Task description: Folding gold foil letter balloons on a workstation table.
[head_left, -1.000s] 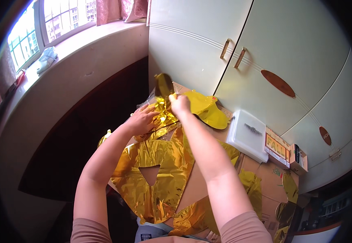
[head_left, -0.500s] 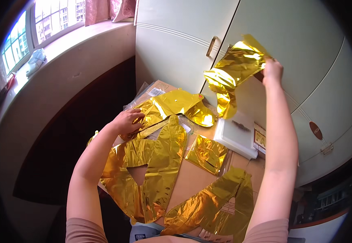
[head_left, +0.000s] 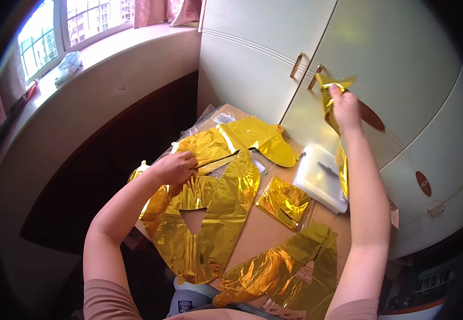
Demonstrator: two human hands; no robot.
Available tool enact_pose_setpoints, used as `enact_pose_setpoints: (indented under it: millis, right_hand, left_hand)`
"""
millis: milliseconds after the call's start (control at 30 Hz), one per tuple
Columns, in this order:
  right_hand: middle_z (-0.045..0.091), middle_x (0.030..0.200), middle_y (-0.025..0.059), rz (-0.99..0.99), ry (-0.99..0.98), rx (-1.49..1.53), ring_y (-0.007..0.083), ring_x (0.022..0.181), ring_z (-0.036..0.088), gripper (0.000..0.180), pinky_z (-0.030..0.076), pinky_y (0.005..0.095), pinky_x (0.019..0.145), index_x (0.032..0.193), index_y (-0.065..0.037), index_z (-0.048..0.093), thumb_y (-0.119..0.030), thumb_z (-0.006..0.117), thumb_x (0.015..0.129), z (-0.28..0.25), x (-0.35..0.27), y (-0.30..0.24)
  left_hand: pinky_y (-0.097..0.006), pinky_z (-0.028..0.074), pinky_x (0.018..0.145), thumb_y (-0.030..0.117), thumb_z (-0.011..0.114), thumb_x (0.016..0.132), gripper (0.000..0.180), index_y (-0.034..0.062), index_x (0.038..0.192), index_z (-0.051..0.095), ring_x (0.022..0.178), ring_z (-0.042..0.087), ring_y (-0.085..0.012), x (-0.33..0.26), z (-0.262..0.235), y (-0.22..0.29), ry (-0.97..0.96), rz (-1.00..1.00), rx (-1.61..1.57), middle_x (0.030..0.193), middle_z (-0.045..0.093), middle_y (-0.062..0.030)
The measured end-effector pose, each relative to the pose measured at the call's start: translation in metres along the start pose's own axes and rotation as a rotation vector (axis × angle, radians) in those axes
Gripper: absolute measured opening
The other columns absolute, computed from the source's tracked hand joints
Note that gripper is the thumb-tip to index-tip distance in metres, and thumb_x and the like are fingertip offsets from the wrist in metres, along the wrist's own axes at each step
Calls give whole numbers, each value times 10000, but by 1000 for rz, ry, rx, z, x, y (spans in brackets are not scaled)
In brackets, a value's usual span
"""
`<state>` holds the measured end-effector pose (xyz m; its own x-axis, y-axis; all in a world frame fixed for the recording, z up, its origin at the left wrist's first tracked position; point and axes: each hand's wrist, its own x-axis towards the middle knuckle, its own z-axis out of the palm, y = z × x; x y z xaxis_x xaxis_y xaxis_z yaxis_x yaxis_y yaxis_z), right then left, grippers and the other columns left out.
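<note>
– while we look at the head view, where does the narrow, crinkled gold foil piece (head_left: 326, 101) lie from the grip?

– it's in the bare right hand (head_left: 346, 111), thumb and fingers clamped on its upper end. its long axis drops down beside the forearm, on the inner side, and its lower end reaches the right edge of the translucent white plastic box (head_left: 312, 169) in this view.

– and the bare left hand (head_left: 175, 168)?

– well apart, lower and further left. its fingers bend down at the near edge of the long gold foil shape with a rounded lobe (head_left: 250, 133); whether they pinch anything, i can't tell.

– which hand is nearer the flat gold foil shape with a triangular hole (head_left: 221, 202)?

– the left, at its upper edge. the hanging piece is off to the right, raised in front of the pale cabinet (head_left: 386, 42).
</note>
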<state>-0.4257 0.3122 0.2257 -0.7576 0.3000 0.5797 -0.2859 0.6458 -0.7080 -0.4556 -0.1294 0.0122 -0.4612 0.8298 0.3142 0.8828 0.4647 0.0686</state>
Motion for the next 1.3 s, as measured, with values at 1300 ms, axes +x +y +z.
enact_pose_setpoints:
  millis: [1300]
  right_hand:
    - [682,914,177,-213,-649,-184,364,877,651,170,518,452,789,926,-105,694,-120,571,810,283,-167,12]
  left_hand:
    - [-404,533,693,106,610,766,75,45,764,654,782,651,-300,7,-13,-20,-155,-109,-20,793,643,-110]
